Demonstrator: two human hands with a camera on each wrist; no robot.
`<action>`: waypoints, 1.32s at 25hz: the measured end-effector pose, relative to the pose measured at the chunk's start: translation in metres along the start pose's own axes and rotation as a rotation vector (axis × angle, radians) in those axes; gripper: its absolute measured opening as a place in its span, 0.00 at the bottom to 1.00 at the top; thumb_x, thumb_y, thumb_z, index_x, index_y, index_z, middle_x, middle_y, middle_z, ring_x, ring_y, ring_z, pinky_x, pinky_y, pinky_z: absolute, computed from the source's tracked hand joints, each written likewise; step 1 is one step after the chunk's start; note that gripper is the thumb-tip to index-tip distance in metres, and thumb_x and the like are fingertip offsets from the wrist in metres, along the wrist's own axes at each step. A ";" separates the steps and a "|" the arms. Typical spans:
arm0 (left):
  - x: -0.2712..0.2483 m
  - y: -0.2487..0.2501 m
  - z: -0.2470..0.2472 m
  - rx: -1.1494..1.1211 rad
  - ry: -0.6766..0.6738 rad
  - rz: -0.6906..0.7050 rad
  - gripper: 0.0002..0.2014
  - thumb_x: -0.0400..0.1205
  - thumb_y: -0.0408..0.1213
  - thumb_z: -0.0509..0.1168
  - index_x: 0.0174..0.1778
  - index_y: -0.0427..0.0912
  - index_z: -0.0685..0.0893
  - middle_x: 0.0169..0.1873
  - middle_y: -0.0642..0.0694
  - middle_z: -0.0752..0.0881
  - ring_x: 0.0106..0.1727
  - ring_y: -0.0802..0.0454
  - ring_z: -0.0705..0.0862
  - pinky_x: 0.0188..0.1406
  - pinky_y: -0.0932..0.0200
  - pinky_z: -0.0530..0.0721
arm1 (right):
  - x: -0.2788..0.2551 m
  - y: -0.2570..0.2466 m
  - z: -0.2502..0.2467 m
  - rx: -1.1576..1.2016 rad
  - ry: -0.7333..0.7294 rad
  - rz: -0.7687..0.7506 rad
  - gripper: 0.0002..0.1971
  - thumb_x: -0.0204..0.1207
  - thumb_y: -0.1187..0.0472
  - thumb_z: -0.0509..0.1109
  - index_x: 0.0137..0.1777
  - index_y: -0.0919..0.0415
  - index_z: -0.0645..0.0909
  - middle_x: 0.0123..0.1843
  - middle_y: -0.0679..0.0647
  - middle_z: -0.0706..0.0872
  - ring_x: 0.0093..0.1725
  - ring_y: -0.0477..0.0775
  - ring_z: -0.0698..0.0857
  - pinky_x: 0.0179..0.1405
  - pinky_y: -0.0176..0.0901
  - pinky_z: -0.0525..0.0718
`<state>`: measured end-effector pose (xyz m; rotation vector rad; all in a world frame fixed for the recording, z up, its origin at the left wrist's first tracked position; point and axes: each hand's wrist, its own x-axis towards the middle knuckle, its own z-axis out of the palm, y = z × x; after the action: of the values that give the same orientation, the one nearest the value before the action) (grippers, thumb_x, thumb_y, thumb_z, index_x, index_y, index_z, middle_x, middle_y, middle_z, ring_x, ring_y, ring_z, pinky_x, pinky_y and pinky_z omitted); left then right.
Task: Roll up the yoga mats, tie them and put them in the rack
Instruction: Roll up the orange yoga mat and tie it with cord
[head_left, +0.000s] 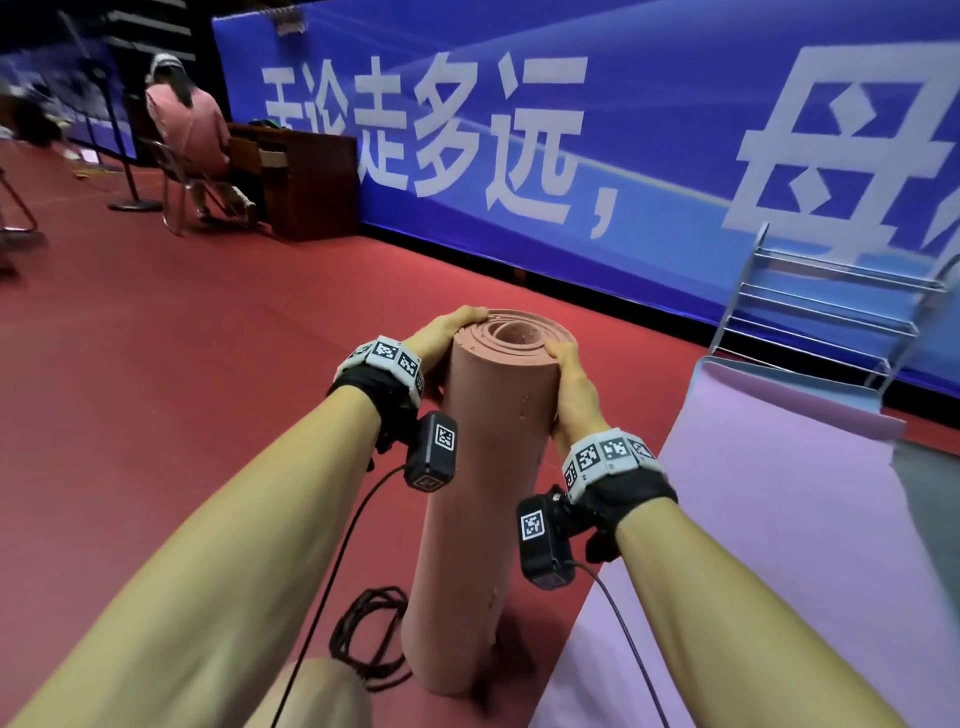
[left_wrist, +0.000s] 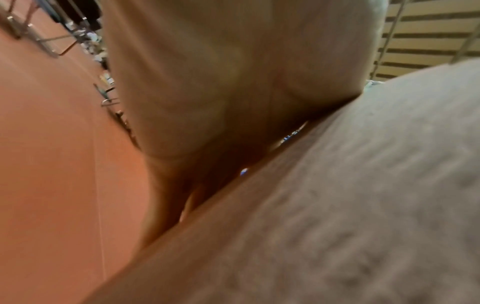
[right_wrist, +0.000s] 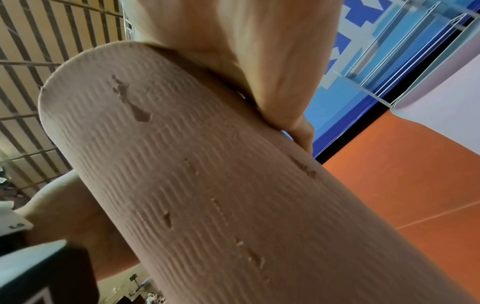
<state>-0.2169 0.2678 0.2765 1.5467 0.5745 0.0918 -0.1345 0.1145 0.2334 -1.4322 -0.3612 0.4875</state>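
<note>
A rolled pink yoga mat (head_left: 483, 493) stands on end on the red floor, its spiral top facing me. My left hand (head_left: 447, 332) grips the top rim from the left, fingers curled over the edge. My right hand (head_left: 569, 384) holds the upper right side, thumb hooked over the rim. Up close in the left wrist view, the left hand (left_wrist: 221, 82) lies against the mat (left_wrist: 337, 205). The right wrist view has the right hand (right_wrist: 246, 51) pressed on the ribbed roll (right_wrist: 207, 185). A black cord (head_left: 369, 639) lies coiled on the floor by the roll's base.
A purple mat (head_left: 753, 519) lies unrolled on the floor to the right. Behind it a metal rack (head_left: 831, 312) leans at the blue banner wall (head_left: 571, 130). Far left, a person sits on a chair (head_left: 187, 130) at a brown desk (head_left: 306, 182), near a stanchion base (head_left: 135, 205).
</note>
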 end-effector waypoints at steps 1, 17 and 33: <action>-0.001 0.003 0.000 0.055 0.043 0.019 0.29 0.73 0.69 0.64 0.43 0.44 0.88 0.36 0.42 0.88 0.36 0.44 0.84 0.41 0.55 0.80 | -0.009 -0.010 0.000 -0.030 0.004 0.008 0.41 0.54 0.28 0.73 0.68 0.48 0.83 0.63 0.50 0.89 0.63 0.55 0.86 0.67 0.61 0.82; -0.029 0.053 0.005 0.622 0.202 0.250 0.12 0.79 0.39 0.68 0.54 0.37 0.87 0.36 0.39 0.87 0.31 0.43 0.86 0.35 0.49 0.89 | -0.032 -0.086 0.010 -0.483 0.048 0.029 0.23 0.62 0.51 0.74 0.54 0.65 0.84 0.46 0.61 0.91 0.45 0.66 0.91 0.45 0.70 0.90; 0.078 -0.140 0.018 0.084 0.157 0.364 0.30 0.58 0.14 0.70 0.45 0.54 0.82 0.47 0.41 0.89 0.48 0.43 0.86 0.53 0.36 0.87 | 0.019 0.114 -0.013 -0.530 0.193 -0.109 0.46 0.70 0.68 0.73 0.85 0.47 0.54 0.78 0.60 0.77 0.73 0.65 0.78 0.72 0.48 0.74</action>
<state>-0.1834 0.2764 0.1189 1.7226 0.4173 0.4747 -0.1227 0.1211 0.1177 -1.9427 -0.4295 0.1626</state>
